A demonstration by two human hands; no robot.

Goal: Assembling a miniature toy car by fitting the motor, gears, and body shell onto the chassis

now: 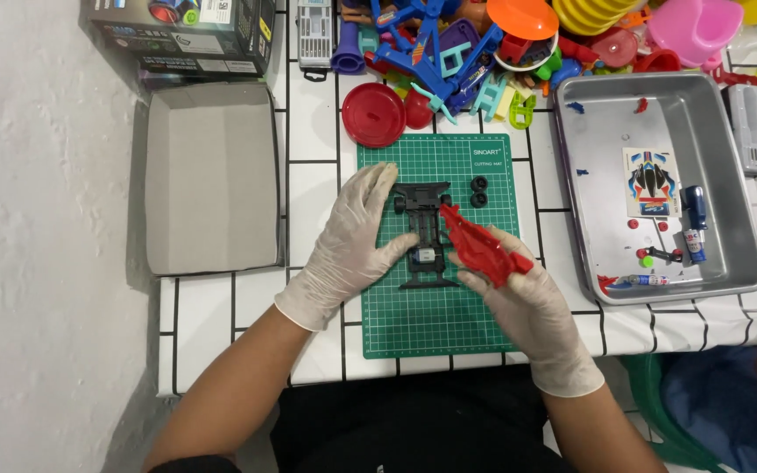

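Here the black toy-car chassis [422, 235] lies at the middle of the green cutting mat [438, 315], probably so small parts stay put on its grippy surface. The left hand [352, 232], gloved, rests palm-down on the mat's left edge, its fingers [396, 250] loosely spread and pressing the chassis flank to steady it. The right hand [519, 293], also gloved, comes in from the mat's lower right with the wrist bent inward; its fingers pinch the rear of a red car body shell [477, 243], holding it tilted, nose toward the chassis front. Two loose black tyres [478, 192] sit on the mat's upper right. A metal tray [729, 201] with a sticker sheet [650, 181] stands on the table right of the mat.
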